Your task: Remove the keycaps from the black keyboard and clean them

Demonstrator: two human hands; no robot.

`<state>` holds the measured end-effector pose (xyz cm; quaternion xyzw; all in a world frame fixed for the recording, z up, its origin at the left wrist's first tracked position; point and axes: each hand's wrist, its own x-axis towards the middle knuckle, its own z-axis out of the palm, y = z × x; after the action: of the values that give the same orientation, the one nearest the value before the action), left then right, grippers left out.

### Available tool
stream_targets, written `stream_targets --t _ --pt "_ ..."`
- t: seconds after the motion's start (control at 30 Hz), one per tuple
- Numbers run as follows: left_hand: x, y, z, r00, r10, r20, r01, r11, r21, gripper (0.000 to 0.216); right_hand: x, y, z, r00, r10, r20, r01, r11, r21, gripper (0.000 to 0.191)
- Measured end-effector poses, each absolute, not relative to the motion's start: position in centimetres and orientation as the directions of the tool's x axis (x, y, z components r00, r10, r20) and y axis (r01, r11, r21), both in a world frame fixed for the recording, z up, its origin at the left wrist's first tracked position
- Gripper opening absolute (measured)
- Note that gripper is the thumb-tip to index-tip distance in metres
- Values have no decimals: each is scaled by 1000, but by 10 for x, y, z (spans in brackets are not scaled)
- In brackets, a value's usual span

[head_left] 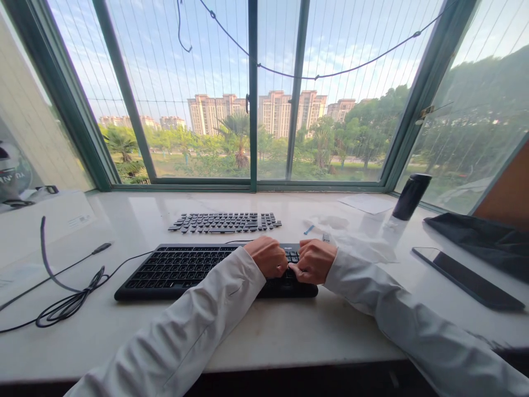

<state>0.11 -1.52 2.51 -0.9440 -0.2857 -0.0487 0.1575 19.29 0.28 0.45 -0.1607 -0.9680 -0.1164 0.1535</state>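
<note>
A black keyboard (177, 267) lies on the white sill, and much of its left side shows bare sockets where keycaps sit elsewhere. Over its right part, my left hand (268, 257) is closed, knuckles up, near the number pad. Close beside it, my right hand (313, 261) is also closed, with its thumb reaching left toward the keys. Whatever the fingers of either hand pinch is hidden. Behind the keyboard, loose black keycaps (225, 222) are laid out in rows in keyboard order.
A coiled black cable (70, 306) lies at left beside a white box (45, 226). To the right are a crumpled clear plastic bag (363, 245), a small blue strip (308, 229), a phone (467, 278), a black cylinder (411, 197) and black cloth (483, 242). Windows (252, 110) rise behind.
</note>
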Motion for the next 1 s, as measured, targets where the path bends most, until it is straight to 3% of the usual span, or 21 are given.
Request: stream_targets --t 0.17,0.4,0.53,0.63,0.83,1.0 --pt "-10 -9 29 827 513 230 561 -785 -264 20 197 3 11 -876 260 405 342 929 143 39" --pt "-16 0 27 576 747 331 813 -566 -137 27 198 4 8 -882 257 395 313 946 82 38" --pt "-15 4 19 393 852 347 913 -406 -38 25 204 10 9 -742 397 540 491 870 36 34" --pt "-16 5 16 333 871 362 934 -358 2 32 205 24 11 -543 585 603 716 698 -32 35" --pt "-15 2 17 255 885 390 952 -301 60 39 182 86 25 -314 871 378 925 370 -85 39" --pt "-15 -1 19 225 902 369 962 -266 64 37 160 151 31 -299 933 199 931 331 -153 29"
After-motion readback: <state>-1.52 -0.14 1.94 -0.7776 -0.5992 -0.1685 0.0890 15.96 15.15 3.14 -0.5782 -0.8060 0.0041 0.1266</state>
